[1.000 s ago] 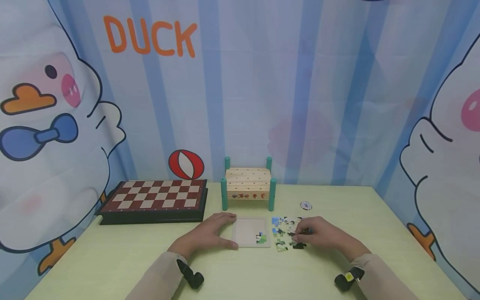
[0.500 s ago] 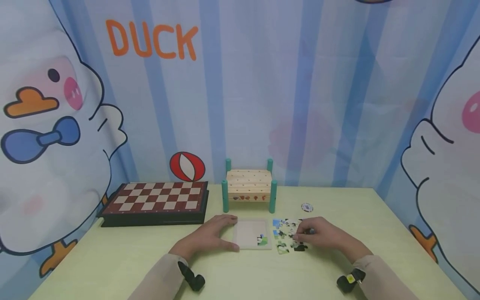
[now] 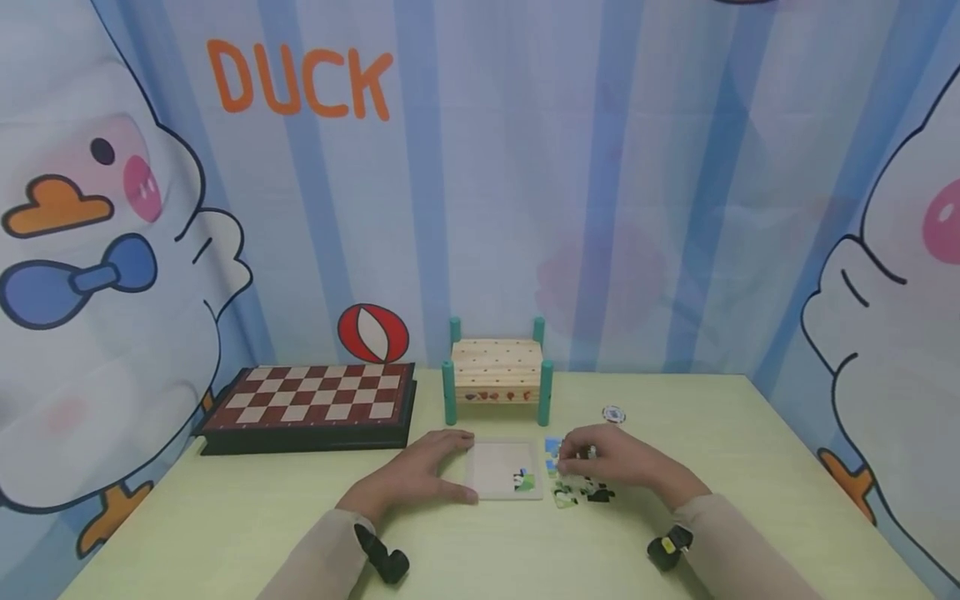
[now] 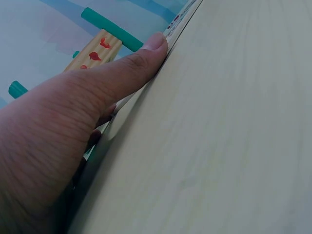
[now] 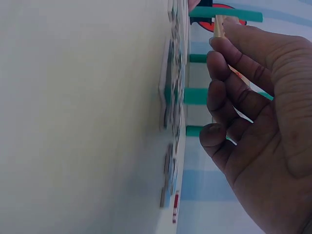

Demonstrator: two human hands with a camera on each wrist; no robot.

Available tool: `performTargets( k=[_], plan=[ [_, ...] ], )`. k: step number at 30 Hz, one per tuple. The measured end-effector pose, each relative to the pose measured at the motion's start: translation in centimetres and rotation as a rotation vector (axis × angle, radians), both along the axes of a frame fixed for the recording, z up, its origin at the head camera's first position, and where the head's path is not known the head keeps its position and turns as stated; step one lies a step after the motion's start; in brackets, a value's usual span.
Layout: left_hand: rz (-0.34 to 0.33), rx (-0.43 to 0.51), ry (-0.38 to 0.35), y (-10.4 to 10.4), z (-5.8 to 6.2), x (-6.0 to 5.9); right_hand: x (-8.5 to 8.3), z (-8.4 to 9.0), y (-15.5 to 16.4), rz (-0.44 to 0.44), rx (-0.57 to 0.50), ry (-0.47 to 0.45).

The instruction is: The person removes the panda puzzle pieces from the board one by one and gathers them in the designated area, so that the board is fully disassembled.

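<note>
The right hand (image 3: 611, 462) hides several loose puzzle pieces (image 3: 581, 492), so its grip cannot be told.

matt table (image 3: 750, 467), bare wooden bench (image 3: 497, 367)

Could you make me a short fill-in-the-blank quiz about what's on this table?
1. The left hand rests on the edge of the puzzle ____, a pale tray with one piece in its corner.
2. The loose puzzle pieces lie beside the ____ hand.
3. At the table's left stands a red and cream ____.
4. The wooden bench has ____ legs.

Missing words: board; right; chessboard; green
</note>
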State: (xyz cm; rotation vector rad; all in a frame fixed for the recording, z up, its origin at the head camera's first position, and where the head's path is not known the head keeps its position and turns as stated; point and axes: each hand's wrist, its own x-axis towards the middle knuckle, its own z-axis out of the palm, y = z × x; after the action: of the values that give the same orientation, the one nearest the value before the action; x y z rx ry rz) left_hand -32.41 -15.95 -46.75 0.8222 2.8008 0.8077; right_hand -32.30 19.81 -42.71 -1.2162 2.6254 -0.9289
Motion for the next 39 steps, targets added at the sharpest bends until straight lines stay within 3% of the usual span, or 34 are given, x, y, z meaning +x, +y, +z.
performTargets(
  k=[19,39],
  plan=[
    [-0.034,-0.001,0.024,-0.1,-0.4,-0.3,-0.3,0.4,-5.8,-0.006,0.125,-0.07],
    [-0.023,0.002,0.015,-0.2,-0.1,-0.1,-0.3,-0.1,-6.6,0.003,0.166,-0.066]
  ],
)
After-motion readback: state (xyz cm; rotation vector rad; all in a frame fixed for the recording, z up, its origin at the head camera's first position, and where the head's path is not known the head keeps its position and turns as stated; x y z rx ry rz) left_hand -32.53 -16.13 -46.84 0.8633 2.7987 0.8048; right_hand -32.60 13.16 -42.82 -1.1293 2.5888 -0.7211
